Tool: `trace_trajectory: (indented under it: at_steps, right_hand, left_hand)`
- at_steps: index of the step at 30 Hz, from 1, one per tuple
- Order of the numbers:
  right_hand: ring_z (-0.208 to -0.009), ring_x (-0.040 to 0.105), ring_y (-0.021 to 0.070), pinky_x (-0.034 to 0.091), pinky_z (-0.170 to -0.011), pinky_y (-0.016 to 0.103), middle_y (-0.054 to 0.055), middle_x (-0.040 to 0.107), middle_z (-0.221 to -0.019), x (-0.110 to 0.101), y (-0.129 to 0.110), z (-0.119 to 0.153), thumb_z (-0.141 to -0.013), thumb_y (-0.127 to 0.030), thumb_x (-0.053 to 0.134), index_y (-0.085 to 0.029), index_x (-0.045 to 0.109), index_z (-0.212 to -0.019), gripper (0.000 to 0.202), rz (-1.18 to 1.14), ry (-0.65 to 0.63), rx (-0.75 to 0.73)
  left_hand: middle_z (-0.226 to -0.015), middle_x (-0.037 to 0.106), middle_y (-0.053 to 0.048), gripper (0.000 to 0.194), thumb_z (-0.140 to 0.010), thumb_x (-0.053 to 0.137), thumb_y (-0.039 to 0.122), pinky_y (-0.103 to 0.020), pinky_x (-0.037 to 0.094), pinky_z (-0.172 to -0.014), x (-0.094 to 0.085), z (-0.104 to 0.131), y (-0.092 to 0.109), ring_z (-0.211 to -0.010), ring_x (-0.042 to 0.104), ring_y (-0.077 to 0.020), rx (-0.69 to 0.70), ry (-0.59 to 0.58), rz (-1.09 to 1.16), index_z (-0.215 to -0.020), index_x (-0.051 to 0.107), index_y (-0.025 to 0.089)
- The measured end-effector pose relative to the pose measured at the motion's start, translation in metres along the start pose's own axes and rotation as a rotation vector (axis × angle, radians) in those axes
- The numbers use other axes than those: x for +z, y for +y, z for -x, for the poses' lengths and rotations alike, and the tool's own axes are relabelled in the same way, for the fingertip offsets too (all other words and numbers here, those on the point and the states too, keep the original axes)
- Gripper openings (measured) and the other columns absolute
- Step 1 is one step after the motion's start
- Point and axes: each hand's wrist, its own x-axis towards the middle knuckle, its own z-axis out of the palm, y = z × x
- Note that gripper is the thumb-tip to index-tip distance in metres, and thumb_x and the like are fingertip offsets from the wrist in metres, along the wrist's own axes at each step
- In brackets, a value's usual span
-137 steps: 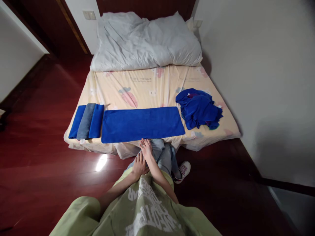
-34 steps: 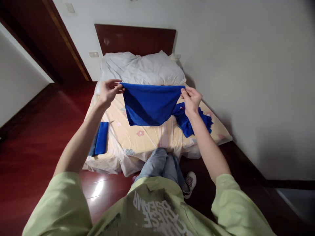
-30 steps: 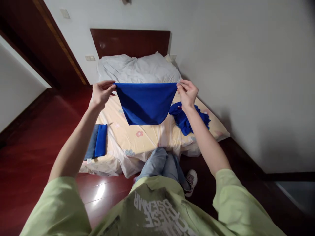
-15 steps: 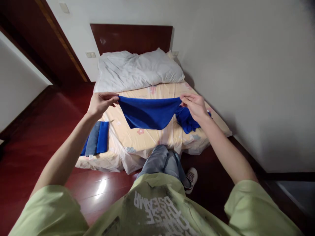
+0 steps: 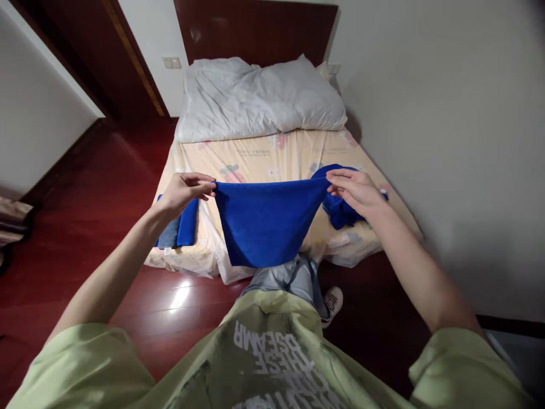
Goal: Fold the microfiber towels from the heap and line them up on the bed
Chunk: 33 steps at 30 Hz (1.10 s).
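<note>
A blue cloth (image 5: 266,224), which looks like a towel, hangs spread in the air before me. My left hand (image 5: 185,193) is closed, pinching its upper left corner between thumb and fingers. At the upper right corner my right hand (image 5: 353,190) pinches the same cloth. Its lower edge hangs over the bed's near edge and my knees. Behind my right hand lies a crumpled blue cloth heap (image 5: 340,210) on the bed, partly hidden. Below my left wrist, a folded blue cloth (image 5: 187,224) lies beside a folded grey cloth (image 5: 169,234).
The bed (image 5: 251,156) has a yellowish floral sheet, with a white quilt (image 5: 264,102) bunched near the dark headboard (image 5: 259,28). A grey wall (image 5: 447,142) runs along the right. Dark red floor (image 5: 106,193) lies to the left, with a stacked object (image 5: 12,218) at the far left.
The held cloth now hangs longer and more fully spread, its lower edge nearer to me. Both hands still pinch its corners. The camera view has tilted down and shifted.
</note>
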Motion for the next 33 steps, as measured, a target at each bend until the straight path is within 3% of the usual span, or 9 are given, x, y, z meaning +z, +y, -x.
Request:
trace_trajectory:
  at_steps: [4, 8, 15, 17, 20, 23, 26, 29, 33]
  right_hand:
    - [-0.058, 0.070, 0.0157, 0.057, -0.053, 0.024, 0.003, 0.068, -0.066, 0.030, 0.015, -0.049, -0.071, -0.025, 0.091, -0.012, 0.070, -0.086, 0.029, 0.014, 0.033, 0.041]
    - [-0.060, 0.070, 0.0150, 0.059, -0.058, 0.025, 0.001, 0.068, -0.067, 0.054, 0.015, -0.093, -0.073, -0.029, 0.090, -0.014, 0.066, -0.084, 0.030, 0.019, 0.077, -0.131]
    - [-0.072, 0.072, 0.0151, 0.059, -0.065, 0.027, 0.003, 0.072, -0.085, 0.038, 0.011, -0.098, -0.083, -0.043, 0.080, -0.018, 0.066, -0.102, 0.035, 0.073, 0.016, -0.524]
    - [-0.070, 0.071, 0.0151, 0.059, -0.062, 0.026, 0.003, 0.072, -0.083, 0.031, 0.046, -0.085, -0.079, -0.046, 0.082, -0.018, 0.067, -0.102, 0.040, 0.105, -0.028, -0.470]
    - [-0.065, 0.068, 0.0150, 0.057, -0.059, 0.027, 0.002, 0.071, -0.077, 0.031, 0.131, -0.055, -0.073, -0.052, 0.083, -0.017, 0.067, -0.099, 0.046, 0.165, -0.085, -0.287]
    - [-0.068, 0.068, 0.0164, 0.058, -0.064, 0.028, 0.003, 0.072, -0.076, 0.047, 0.221, -0.015, -0.068, -0.051, 0.084, -0.016, 0.068, -0.089, 0.044, 0.222, -0.043, -0.032]
    - [-0.070, 0.070, 0.0192, 0.059, -0.068, 0.030, 0.005, 0.072, -0.072, 0.065, 0.281, 0.019, -0.067, -0.048, 0.083, -0.018, 0.067, -0.078, 0.037, 0.312, 0.022, 0.178]
    - [-0.068, 0.070, 0.0208, 0.059, -0.065, 0.031, 0.006, 0.073, -0.072, 0.072, 0.307, 0.035, -0.069, -0.050, 0.081, -0.018, 0.069, -0.084, 0.038, 0.327, 0.057, 0.221]
    - [-0.064, 0.069, 0.0194, 0.059, -0.061, 0.031, 0.006, 0.075, -0.080, 0.069, 0.319, 0.033, -0.072, -0.050, 0.078, -0.017, 0.070, -0.101, 0.044, 0.270, 0.128, 0.298]
  left_hand:
    - [-0.079, 0.074, -0.010, 0.038, -0.067, 0.087, 0.036, -0.035, 0.063, -0.073, 0.008, -0.037, -0.021, -0.078, 0.075, -0.0248, -0.027, 0.035, 0.063, -0.092, 0.073, 0.011]
    - [-0.081, 0.075, -0.007, 0.036, -0.078, 0.082, 0.032, -0.035, 0.060, -0.083, 0.011, -0.078, -0.024, -0.081, 0.074, -0.0188, 0.035, 0.123, 0.074, -0.100, 0.069, 0.007]
    - [-0.088, 0.075, -0.004, 0.035, -0.082, 0.080, 0.043, -0.027, 0.055, -0.061, -0.011, -0.088, -0.023, -0.074, 0.071, -0.0152, 0.460, 0.264, -0.093, -0.103, 0.075, 0.015]
    - [-0.085, 0.075, -0.006, 0.038, -0.081, 0.080, 0.043, -0.024, 0.051, -0.059, -0.006, -0.069, -0.054, -0.068, 0.068, -0.0128, 0.454, 0.311, -0.165, -0.102, 0.077, 0.011]
    - [-0.084, 0.076, -0.006, 0.044, -0.077, 0.079, 0.049, -0.024, 0.051, -0.064, 0.022, -0.028, -0.135, -0.075, 0.069, -0.0164, 0.267, 0.340, -0.195, -0.101, 0.078, 0.012]
    - [-0.078, 0.075, -0.006, 0.053, -0.072, 0.079, 0.047, -0.025, 0.052, -0.066, 0.061, 0.019, -0.228, -0.074, 0.069, -0.0185, -0.065, 0.276, -0.191, -0.112, 0.075, 0.012]
    - [-0.080, 0.076, -0.008, 0.052, -0.068, 0.079, 0.042, -0.026, 0.053, -0.066, 0.092, 0.056, -0.294, -0.077, 0.071, -0.0215, -0.360, 0.190, -0.128, -0.111, 0.074, 0.012]
    - [-0.087, 0.077, -0.009, 0.048, -0.071, 0.076, 0.044, -0.027, 0.054, -0.070, 0.104, 0.070, -0.321, -0.084, 0.073, -0.0227, -0.410, 0.255, -0.092, -0.109, 0.073, 0.014]
    - [-0.085, 0.076, -0.009, 0.044, -0.071, 0.076, 0.047, -0.028, 0.053, -0.071, 0.103, 0.064, -0.324, -0.082, 0.072, -0.0227, -0.425, 0.267, -0.093, -0.100, 0.074, 0.014]
